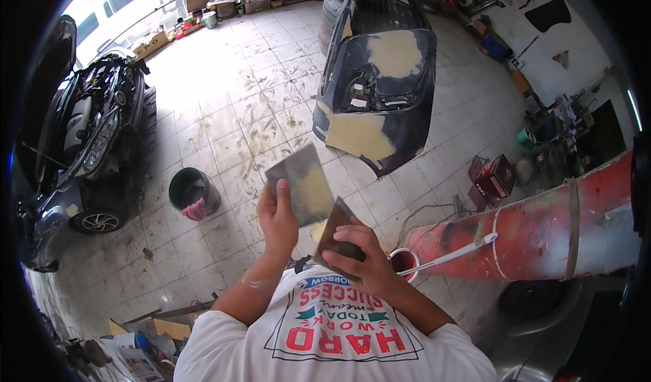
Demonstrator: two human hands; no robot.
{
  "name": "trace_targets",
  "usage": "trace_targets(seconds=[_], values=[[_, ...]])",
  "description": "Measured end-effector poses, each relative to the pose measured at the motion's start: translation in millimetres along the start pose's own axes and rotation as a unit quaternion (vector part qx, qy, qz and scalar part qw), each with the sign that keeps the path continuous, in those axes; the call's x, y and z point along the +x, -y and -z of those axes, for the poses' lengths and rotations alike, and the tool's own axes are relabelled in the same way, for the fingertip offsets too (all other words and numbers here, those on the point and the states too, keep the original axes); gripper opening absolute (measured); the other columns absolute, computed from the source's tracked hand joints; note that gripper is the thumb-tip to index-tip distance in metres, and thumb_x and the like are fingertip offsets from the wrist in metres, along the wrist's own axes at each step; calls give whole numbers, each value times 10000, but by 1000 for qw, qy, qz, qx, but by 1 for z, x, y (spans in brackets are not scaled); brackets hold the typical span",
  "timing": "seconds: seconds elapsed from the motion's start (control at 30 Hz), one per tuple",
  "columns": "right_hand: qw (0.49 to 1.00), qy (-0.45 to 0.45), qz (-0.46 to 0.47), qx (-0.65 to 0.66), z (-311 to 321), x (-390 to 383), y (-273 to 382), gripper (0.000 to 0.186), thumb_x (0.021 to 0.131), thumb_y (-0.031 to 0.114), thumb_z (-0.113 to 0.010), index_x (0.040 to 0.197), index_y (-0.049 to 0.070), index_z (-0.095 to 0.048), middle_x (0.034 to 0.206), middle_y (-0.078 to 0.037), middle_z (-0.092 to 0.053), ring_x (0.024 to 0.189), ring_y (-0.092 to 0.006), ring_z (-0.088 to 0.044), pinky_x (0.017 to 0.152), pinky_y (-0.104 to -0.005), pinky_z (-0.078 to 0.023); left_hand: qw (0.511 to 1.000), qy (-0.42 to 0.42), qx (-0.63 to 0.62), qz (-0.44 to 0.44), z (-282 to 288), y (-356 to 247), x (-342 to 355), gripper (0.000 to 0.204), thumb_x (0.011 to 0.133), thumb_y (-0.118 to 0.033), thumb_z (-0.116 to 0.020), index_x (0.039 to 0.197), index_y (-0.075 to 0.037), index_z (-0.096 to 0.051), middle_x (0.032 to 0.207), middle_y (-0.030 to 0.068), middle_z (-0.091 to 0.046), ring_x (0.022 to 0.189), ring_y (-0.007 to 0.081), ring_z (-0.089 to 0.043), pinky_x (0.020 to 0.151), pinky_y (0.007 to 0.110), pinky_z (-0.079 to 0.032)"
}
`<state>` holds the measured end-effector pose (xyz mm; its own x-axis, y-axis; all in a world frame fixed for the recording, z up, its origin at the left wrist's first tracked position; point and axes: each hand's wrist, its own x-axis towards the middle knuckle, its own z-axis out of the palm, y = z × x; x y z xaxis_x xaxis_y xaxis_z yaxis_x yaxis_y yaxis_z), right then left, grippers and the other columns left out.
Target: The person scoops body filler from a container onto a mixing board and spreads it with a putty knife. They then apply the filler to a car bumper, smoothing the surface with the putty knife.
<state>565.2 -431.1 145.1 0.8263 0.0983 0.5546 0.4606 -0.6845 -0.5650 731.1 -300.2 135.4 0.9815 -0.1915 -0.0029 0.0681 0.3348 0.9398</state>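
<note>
My left hand (277, 220) grips a flat grey square plate (288, 175) by its left edge, thumb on top. A smear of yellowish body filler (313, 187) lies on the plate's face. In my right hand (363, 246) is a dark, flat filler spreader (341, 214), held tilted between thumb and fingers close to the plate's lower right corner. Yellow filler shows between the two tools; whether they touch I cannot tell. Beyond my hands, a dark car bumper (425, 104) with broad patches of dried-looking yellow filler stands on the tiled floor.
A dark bucket (178, 191) with a pink cloth (194, 210) on its rim stands at left. A car with its hood raised (85, 131) is farther left. A large red panel (529, 236), a white pole (454, 252) and a red box (494, 177) are at right.
</note>
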Motion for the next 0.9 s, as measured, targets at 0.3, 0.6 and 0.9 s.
trace_targets(seconds=[0.3,0.6,0.9], values=[[982,-11,-129,-135,34,9,-62,714,741,-221,-598,1357,136,-653,1393,-186,-573,1324,-396,-565,1099,-483,-490,949,63,-124,282,10,14,-21,321,1127,-240,-561,1332,1,-616,1193,106,-724,1026,180,-715,882,337,-607],[972,-87,-190,106,-22,-20,-34,651,829,-135,-559,1446,-10,-392,1447,-280,-429,1386,-463,-483,1180,-501,-414,986,42,-141,81,-5,21,-26,322,1133,-255,-576,1296,15,-643,1166,69,-733,991,99,-658,869,262,-540],[975,-42,-131,-174,39,2,-33,681,649,-95,-661,1285,135,-739,1319,-96,-643,1285,-343,-595,1049,-491,-453,912,186,364,-41,-7,-1,-20,174,1076,-173,-647,1146,-19,-689,640,103,-632,558,88,-548,527,304,-454]])
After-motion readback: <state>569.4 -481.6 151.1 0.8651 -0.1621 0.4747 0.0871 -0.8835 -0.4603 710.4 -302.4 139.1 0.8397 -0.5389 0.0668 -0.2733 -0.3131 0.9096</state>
